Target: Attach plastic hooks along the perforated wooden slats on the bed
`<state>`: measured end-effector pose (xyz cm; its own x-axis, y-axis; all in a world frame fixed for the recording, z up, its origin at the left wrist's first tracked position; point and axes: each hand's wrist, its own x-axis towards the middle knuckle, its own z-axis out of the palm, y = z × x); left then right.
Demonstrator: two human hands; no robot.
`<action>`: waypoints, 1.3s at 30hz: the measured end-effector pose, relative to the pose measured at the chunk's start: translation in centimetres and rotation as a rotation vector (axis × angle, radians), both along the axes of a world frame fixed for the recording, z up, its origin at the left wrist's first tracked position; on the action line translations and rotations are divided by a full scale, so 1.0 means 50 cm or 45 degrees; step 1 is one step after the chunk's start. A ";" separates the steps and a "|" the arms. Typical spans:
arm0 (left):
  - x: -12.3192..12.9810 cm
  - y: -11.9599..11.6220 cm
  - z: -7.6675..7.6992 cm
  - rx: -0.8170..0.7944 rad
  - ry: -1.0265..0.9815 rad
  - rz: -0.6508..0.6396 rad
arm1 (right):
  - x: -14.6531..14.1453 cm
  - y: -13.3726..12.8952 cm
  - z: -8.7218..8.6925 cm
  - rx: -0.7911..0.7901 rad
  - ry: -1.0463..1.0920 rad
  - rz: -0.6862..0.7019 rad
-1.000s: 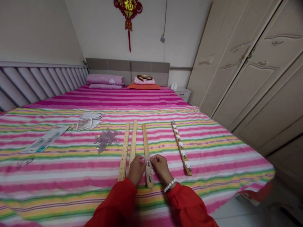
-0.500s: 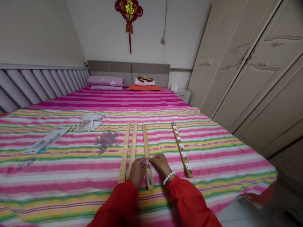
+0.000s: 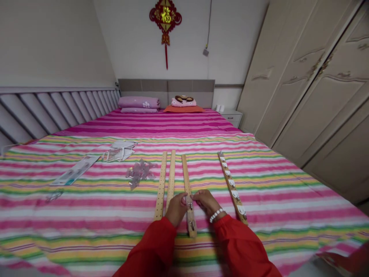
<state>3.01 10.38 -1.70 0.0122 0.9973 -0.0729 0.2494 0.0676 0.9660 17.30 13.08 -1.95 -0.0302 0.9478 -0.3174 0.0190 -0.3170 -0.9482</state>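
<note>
The narrow, flat, light-wood strip (image 3: 186, 175) lies lengthwise on the striped multicoloured cloth (image 3: 109, 231), between the two hands. Its far part is bare, smooth wood; its near part carries two metal hooks (image 3: 192, 223) on clear backings, one beyond the other, with the nearer close to the strip's near end.

The left hand (image 3: 176, 209) has its thumb and fingertips drawn together at the strip's left edge, beside the farther hook. The right hand (image 3: 206, 201) has its thumb and forefinger closed at the right edge, level with them. Whether either pinches the backing or the wood, I cannot tell.

Just left lie two pale wooden strips with small holes (image 3: 161, 184); farther left is a loose pile of clear hook pieces (image 3: 140, 173). To the right, a wooden strip with white rounded hook mounts (image 3: 230, 181) lies slanted.
</note>
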 end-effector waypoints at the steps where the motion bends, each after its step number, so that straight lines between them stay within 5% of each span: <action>1: 0.000 -0.002 0.000 -0.003 -0.018 0.000 | 0.003 -0.005 0.005 -0.005 0.023 0.016; 6: -0.036 0.003 0.018 -0.050 -0.115 -0.001 | 0.014 -0.020 0.019 -0.004 0.131 0.003; 12: -0.186 0.070 0.067 0.193 0.121 0.550 | 0.007 -0.024 0.012 0.036 0.186 -0.094; 17: -0.259 0.112 0.064 0.063 0.354 0.714 | 0.003 -0.021 0.000 0.026 0.213 -0.128; 24: -0.251 0.144 0.044 -0.012 0.467 0.769 | 0.002 -0.023 0.000 0.028 0.259 -0.154; 30: -0.242 0.140 0.038 -0.007 0.146 0.751 | 0.000 -0.022 -0.004 0.032 0.290 -0.180; 34: -0.219 0.106 0.049 0.154 -0.191 0.723 | 0.001 -0.023 -0.006 0.050 0.281 -0.162; 39: -0.171 0.025 0.079 0.384 -0.082 0.504 | 0.002 -0.027 0.002 0.074 0.276 -0.167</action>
<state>-5.52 11.65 2.28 -0.3766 0.9029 0.2075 0.2002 -0.1393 0.9698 17.41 11.72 -1.83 0.0324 0.9646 -0.2618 -0.2243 -0.2483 -0.9424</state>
